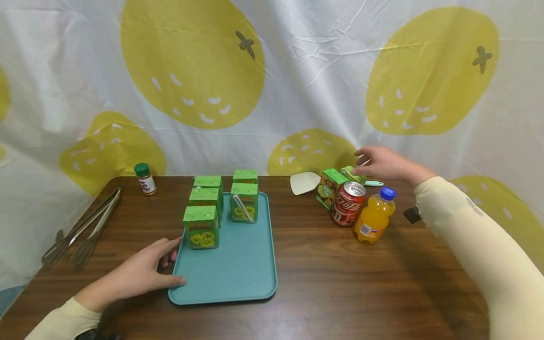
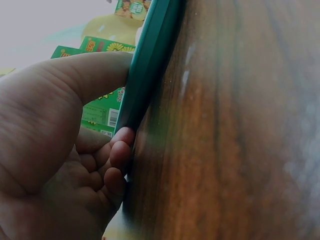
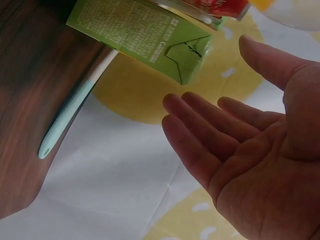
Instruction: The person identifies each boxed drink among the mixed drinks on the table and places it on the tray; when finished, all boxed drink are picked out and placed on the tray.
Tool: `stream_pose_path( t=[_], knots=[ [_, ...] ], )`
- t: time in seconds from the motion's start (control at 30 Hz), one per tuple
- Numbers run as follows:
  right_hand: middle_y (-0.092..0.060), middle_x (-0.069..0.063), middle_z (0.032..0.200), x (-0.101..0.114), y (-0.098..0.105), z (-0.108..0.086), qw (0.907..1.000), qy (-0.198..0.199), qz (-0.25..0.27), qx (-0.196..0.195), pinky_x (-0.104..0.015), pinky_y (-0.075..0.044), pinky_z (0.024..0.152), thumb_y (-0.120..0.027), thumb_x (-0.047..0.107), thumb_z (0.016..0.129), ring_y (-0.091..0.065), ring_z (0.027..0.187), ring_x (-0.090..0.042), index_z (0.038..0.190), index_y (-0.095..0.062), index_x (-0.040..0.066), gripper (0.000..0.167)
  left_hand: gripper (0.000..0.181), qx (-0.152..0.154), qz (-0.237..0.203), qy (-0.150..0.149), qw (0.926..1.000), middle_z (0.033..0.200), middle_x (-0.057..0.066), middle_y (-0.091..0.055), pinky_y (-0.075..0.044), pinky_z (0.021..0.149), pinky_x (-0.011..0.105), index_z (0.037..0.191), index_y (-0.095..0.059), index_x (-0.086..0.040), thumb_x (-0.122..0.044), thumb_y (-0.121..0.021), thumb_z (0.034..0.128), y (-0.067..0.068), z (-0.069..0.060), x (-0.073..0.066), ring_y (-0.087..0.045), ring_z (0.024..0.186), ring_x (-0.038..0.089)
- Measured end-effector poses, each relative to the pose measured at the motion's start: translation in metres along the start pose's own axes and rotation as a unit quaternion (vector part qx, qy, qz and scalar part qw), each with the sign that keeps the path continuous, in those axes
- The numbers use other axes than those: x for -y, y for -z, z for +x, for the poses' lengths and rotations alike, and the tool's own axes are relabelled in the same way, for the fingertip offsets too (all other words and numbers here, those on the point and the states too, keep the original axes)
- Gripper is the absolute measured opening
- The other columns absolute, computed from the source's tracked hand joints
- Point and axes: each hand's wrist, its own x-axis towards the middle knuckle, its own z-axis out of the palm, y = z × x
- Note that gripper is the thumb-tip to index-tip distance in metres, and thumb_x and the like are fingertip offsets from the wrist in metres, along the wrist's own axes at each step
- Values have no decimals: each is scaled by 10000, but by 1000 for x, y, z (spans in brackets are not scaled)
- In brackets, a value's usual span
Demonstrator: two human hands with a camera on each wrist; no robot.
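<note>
My left hand (image 1: pixel 142 271) grips the left rim of a teal tray (image 1: pixel 238 274), its thumb over the edge and its fingers curled against the outer side, as the left wrist view shows. Several green drink cartons (image 1: pixel 204 231) stand on the tray in two rows; a carton (image 1: pixel 245 203) in the right row has a wrapped straw on its front. At the back right, my right hand (image 1: pixel 384 163) hovers with spread fingers above a light-green carton (image 1: pixel 350 174). In the right wrist view, this carton (image 3: pixel 140 40) is apart from the fingertips, and the palm holds nothing.
Close to the right hand stand another green carton (image 1: pixel 328 189), a red soda can (image 1: pixel 348 204) and an orange drink bottle (image 1: pixel 375 216). A spatula (image 1: pixel 303 183) lies behind them. Metal tongs (image 1: pixel 87 226) and a spice jar (image 1: pixel 146 180) are at left. A curtain (image 1: pixel 314 85) hangs behind the table.
</note>
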Motion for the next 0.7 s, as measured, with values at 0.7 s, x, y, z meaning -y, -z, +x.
stream_pose_path(
  t=[0.7],
  knots=[
    [-649,-422,1363,1,-14,10,9989,22,-336,331,-675,-521,1051,-789,284,1043,-655,1264,-573,1506,-568,-126,656,1070,-58,-22,-118,9999,1041,2,-554,-452,736,284,1564,-495,159,-471,-975,845,1,0,1,-516,913,128]
  ],
)
